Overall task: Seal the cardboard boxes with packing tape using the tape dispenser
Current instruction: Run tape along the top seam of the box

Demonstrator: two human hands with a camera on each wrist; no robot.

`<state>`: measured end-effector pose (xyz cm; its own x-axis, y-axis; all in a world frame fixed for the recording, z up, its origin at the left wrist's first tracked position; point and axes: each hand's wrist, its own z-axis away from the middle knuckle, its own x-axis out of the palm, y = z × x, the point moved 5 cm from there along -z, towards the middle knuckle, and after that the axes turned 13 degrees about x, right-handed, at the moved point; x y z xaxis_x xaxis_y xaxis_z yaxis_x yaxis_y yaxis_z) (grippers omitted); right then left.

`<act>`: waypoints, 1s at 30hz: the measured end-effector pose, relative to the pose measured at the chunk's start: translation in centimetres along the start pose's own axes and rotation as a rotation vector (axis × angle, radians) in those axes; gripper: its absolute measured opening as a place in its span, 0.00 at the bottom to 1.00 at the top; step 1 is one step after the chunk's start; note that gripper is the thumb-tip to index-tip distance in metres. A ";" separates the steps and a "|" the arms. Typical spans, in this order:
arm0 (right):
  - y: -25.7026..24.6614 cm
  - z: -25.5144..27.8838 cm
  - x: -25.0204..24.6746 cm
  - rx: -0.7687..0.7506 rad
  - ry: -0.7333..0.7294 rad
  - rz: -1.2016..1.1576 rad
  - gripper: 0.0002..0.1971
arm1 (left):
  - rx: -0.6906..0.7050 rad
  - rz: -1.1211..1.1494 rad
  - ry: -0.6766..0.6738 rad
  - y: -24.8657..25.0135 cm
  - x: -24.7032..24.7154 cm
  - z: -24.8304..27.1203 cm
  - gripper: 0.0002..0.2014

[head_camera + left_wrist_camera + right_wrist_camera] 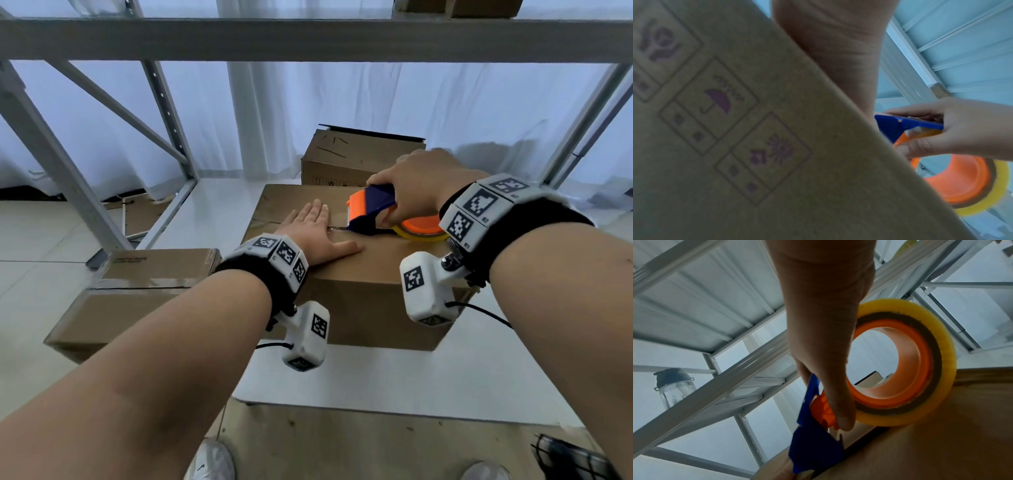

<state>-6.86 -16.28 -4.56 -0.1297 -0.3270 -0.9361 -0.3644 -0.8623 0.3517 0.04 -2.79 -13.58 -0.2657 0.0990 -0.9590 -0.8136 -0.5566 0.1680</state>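
A closed brown cardboard box (pixel 370 294) stands on the white floor in front of me, its top seam running left to right. My left hand (pixel 317 231) lies flat on the top, fingers straight, pressing the flaps near the seam. My right hand (pixel 411 186) grips the blue and orange tape dispenser (pixel 371 210), whose front end rests on the seam just right of my left fingers. Its yellowish tape roll (pixel 423 233) sits on an orange hub. In the right wrist view the tape roll (pixel 906 363) touches the box top (pixel 941 434). The left wrist view shows the box side (pixel 735 129) with printed handling symbols.
A lower taped box (pixel 137 291) lies to the left, touching the main one. Another box (pixel 346 157) with a raised flap stands behind. Grey metal shelving (pixel 308 37) frames the scene, with white curtains behind. My shoes (pixel 212 462) are at the bottom edge.
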 end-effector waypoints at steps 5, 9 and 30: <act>0.4 -0.1 0.0 0.012 -0.007 -0.040 0.34 | -0.041 -0.003 0.011 -0.6 0.4 0.0 0.53; -0.3 0.4 -0.6 0.008 0.006 -0.036 0.34 | -0.065 -0.021 0.021 -1.2 0.4 1.1 0.52; -4.1 -0.4 -1.8 -0.063 0.016 -0.060 0.32 | 0.107 -0.026 0.089 -4.6 -0.7 1.5 0.54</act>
<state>-4.75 -12.34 -4.28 -0.0942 -0.2795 -0.9555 -0.3119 -0.9032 0.2949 3.17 0.92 -13.35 -0.2007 0.0364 -0.9790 -0.8713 -0.4635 0.1614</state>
